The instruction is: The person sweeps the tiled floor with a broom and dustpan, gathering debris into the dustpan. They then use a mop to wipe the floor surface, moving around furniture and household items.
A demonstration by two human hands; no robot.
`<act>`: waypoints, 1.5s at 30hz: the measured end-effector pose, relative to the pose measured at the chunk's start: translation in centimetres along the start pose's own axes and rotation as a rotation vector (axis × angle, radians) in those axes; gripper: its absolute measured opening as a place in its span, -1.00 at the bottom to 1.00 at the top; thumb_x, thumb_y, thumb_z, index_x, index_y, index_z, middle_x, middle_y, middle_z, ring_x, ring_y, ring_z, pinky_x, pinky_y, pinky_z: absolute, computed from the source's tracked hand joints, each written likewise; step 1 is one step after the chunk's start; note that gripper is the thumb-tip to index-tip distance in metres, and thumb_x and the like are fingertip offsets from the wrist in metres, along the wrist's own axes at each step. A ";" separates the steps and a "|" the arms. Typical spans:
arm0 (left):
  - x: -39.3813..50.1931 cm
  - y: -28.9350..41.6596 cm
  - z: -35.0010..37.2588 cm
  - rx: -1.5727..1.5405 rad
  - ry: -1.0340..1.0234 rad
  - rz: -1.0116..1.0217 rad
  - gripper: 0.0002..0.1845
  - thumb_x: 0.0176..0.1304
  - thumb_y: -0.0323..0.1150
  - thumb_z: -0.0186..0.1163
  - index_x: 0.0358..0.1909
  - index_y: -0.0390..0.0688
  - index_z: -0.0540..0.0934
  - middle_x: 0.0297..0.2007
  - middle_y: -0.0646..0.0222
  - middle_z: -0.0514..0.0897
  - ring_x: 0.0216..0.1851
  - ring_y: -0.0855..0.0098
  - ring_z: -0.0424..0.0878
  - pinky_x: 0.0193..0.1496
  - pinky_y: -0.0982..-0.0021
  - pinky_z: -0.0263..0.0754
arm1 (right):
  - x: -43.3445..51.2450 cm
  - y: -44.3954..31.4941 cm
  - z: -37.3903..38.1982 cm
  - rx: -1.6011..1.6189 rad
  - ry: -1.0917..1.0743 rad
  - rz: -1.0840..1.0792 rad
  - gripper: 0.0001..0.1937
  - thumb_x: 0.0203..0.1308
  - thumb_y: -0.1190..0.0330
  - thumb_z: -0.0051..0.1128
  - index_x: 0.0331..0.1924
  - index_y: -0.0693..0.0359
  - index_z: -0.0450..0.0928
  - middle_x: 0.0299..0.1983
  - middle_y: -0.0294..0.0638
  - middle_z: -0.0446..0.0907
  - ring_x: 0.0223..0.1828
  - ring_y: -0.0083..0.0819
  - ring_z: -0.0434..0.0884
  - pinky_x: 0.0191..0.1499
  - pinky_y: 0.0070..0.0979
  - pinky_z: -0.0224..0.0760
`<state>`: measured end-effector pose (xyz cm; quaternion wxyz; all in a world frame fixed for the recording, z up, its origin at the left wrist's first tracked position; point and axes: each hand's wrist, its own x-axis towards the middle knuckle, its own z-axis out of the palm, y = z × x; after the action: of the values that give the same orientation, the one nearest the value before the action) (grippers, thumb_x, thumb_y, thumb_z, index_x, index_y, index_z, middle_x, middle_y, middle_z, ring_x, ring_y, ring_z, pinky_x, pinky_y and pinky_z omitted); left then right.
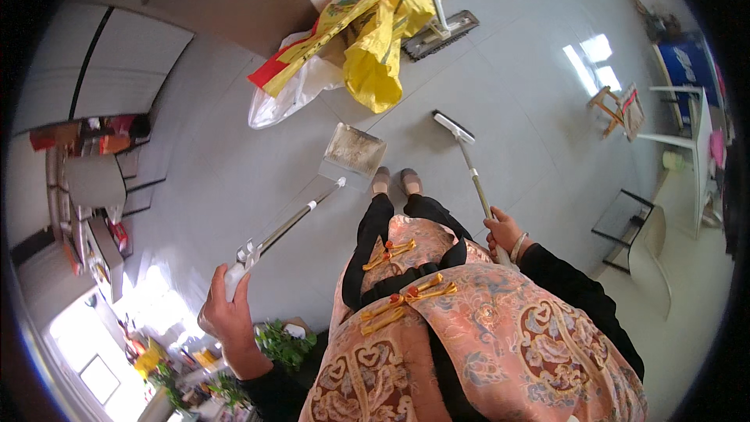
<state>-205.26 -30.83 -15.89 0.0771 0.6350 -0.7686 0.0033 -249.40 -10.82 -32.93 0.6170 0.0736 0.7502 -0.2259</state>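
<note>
My left hand (228,310) grips the white top of a long-handled dustpan (355,151), whose pan lies on the grey tiled floor just in front of my feet. Dirt or stains show on the pan's surface. Around the metal handle of a broom (454,127) my right hand (505,233) is closed, near my right hip. The broom's narrow head, white with dark bristles, is low over or on the floor, ahead and to the right of the dustpan; contact cannot be told. Dustpan and broom head are apart.
Yellow woven sacks (375,64) and a clear plastic bag (287,99) lie ahead beside a brown cabinet (228,0). A flat mop (440,35) stands against them. At right are a folding stool (624,111), a chair (644,234) and a white table (700,152). Potted plants (284,343) stand lower left.
</note>
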 end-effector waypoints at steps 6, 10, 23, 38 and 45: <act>-4.2 0.1 0.8 0.123 -0.003 -0.146 -0.58 0.01 -0.11 0.42 -0.08 0.01 0.62 -0.29 0.28 0.73 -0.32 0.22 0.71 -0.28 0.31 0.56 | 2.0 -1.4 0.1 -0.071 -0.010 -0.004 -0.52 0.31 0.36 -0.05 0.29 0.08 0.17 -0.69 -0.32 0.31 -0.76 -0.50 0.34 -0.74 -0.43 0.30; -6.6 -0.9 2.4 0.262 0.087 0.001 -0.61 -0.02 -0.01 0.38 -0.18 0.04 0.67 -0.42 0.45 0.70 -0.52 0.29 0.65 -0.45 0.35 0.51 | 3.4 -1.4 -0.3 -0.174 -0.122 -0.108 -0.78 0.30 0.40 -0.04 0.00 0.07 0.30 -0.69 -0.33 0.25 -0.74 -0.48 0.31 -0.75 -0.43 0.20; -15.6 -4.1 3.6 0.128 0.050 -0.405 -0.61 0.06 0.09 0.29 -0.14 0.14 0.63 -0.45 0.45 0.69 -0.50 0.30 0.66 -0.50 0.25 0.48 | 12.3 -1.6 4.8 -0.977 -0.667 -1.318 -0.74 0.38 0.24 -0.10 0.03 0.15 0.43 -0.43 -0.36 0.46 -0.55 -0.62 0.44 -0.57 -0.63 0.32; -17.2 -6.5 1.3 -0.300 0.089 -0.438 -0.67 0.01 -0.31 0.39 -0.15 -0.11 0.62 -0.32 0.18 0.69 -0.35 0.21 0.68 -0.32 0.31 0.52 | 4.5 -0.1 10.2 0.269 -0.203 -0.022 -0.85 0.27 0.32 0.03 -0.36 0.19 0.38 -0.65 -0.27 0.39 -0.72 -0.42 0.39 -0.70 -0.40 0.34; -12.5 -2.8 -7.5 -0.277 -0.220 -0.249 -0.62 0.25 -0.10 0.24 0.04 -0.04 0.57 -0.18 0.21 0.68 -0.20 0.14 0.64 -0.13 0.26 0.50 | 3.9 1.6 8.9 0.810 -0.094 0.077 -0.86 0.20 0.50 0.05 -0.47 0.23 0.37 -0.62 -0.23 0.44 -0.62 -0.40 0.48 -0.57 -0.43 0.44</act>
<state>-199.41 -18.40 -10.32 0.0791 0.7050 -0.6810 -0.1814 -241.69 -13.92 -38.31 0.5798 0.3284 0.5682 -0.4829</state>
